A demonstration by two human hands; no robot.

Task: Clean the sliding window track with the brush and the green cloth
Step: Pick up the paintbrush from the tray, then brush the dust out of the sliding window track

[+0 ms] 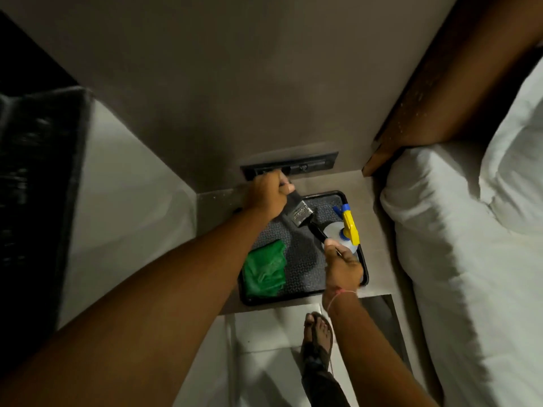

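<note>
A paint-style brush (301, 214) with a metal ferrule and black handle hangs over a black tray (299, 298). My left hand (269, 198) is closed around its bristle end, and my right hand (342, 261) grips the tip of the handle. The green cloth (264, 271) lies crumpled in the tray's near left corner, touched by neither hand. I cannot make out a window track for certain.
A spray bottle (346, 227) with a yellow and blue trigger stands in the tray's right side. A black socket panel (305, 165) sits on the wall behind. White bedding (458, 230) fills the right, a dark blurred surface (35, 171) the left. My sandalled foot (317, 336) is below.
</note>
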